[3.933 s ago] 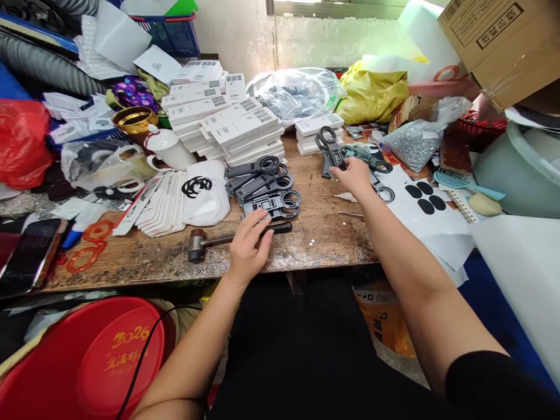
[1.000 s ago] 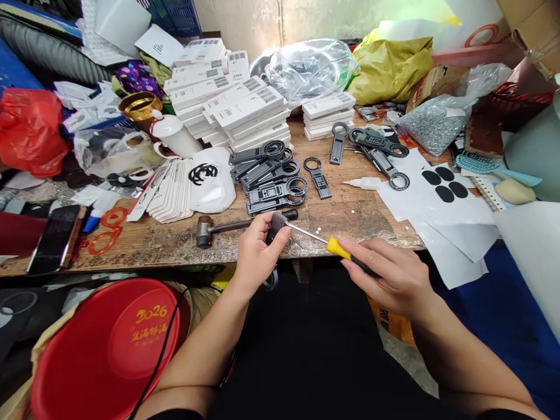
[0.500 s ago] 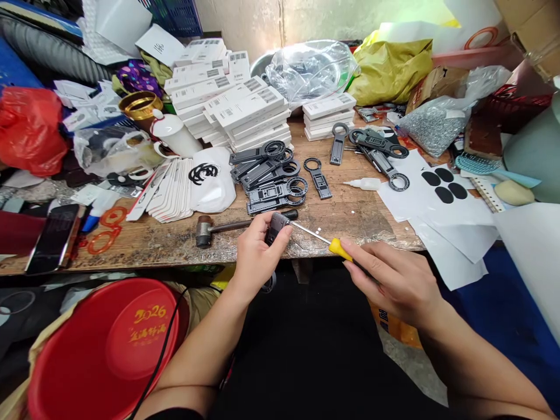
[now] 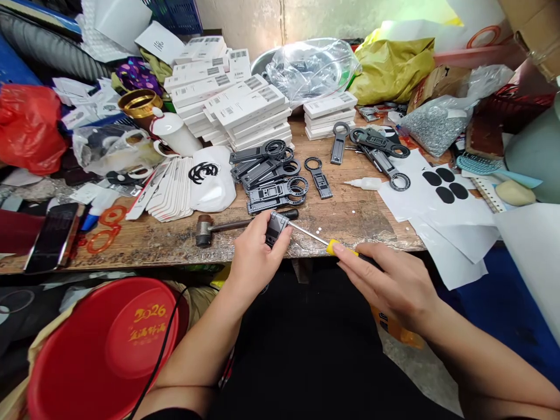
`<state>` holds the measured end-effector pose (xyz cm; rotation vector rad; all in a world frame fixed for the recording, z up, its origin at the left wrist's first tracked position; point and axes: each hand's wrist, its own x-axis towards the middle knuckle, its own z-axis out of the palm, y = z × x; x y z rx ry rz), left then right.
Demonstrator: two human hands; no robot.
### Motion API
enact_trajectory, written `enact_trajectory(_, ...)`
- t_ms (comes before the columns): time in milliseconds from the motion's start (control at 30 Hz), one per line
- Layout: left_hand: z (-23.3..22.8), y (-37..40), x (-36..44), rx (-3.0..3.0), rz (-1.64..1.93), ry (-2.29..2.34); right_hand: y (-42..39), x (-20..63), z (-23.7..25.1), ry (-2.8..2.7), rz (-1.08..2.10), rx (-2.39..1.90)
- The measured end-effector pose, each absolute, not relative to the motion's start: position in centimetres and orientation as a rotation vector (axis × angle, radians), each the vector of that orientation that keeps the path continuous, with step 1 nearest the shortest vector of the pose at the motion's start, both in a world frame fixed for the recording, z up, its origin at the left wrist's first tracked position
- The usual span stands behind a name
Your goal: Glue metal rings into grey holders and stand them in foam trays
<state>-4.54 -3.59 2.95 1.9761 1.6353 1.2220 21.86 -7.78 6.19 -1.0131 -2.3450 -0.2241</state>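
Observation:
My left hand [image 4: 256, 254] is closed around a grey plastic holder with a hinged end [image 4: 275, 228], held up at the bench's front edge. The fingers cover much of it. My right hand [image 4: 389, 280] grips a screwdriver [image 4: 335, 247] with a yellow and black handle; its thin metal shaft points left, and the tip meets the hinged end of the holder. Just behind my left hand a mallet [image 4: 205, 231] lies on the bench. Beyond it is a pile of similar grey ring-ended holders [image 4: 273, 175], with a single one [image 4: 318, 178] to the right.
White boxes [image 4: 245, 108] are stacked at the back. Further right lie a small dropper bottle [image 4: 364, 184], black oval pads [image 4: 445, 185] on white paper, and a bag of small metal parts [image 4: 437, 125]. A red basin [image 4: 65, 350] stands below the bench at left.
The holder has turned slightly in my left hand, showing more of its flat face. My right hand has shifted a little left and its grip on the screwdriver handle has changed.

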Motion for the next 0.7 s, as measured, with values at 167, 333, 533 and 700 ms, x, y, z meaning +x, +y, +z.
enact_trajectory(167, 3.1, -3.8, -4.7, 2.171, 1.308, 1.649, -7.5, 21.2, 5.6, -1.971, 0.462, -1.137)
enact_trajectory(333, 3.6, -3.7, -5.0, 2.231, 1.417, 1.645, -7.2, 20.8, 4.7, -1.245, 1.546, -1.226)
enact_trajectory(533, 3.5, -2.8, -5.5, 2.286, 1.361, 1.615, -7.5, 19.4, 3.7, -1.239, 1.639, -1.206)
enact_trajectory(700, 3.4, -3.3, -5.4, 2.380, 1.325, 1.576, -7.5, 20.2, 3.7, -1.659, 1.226, -1.267)
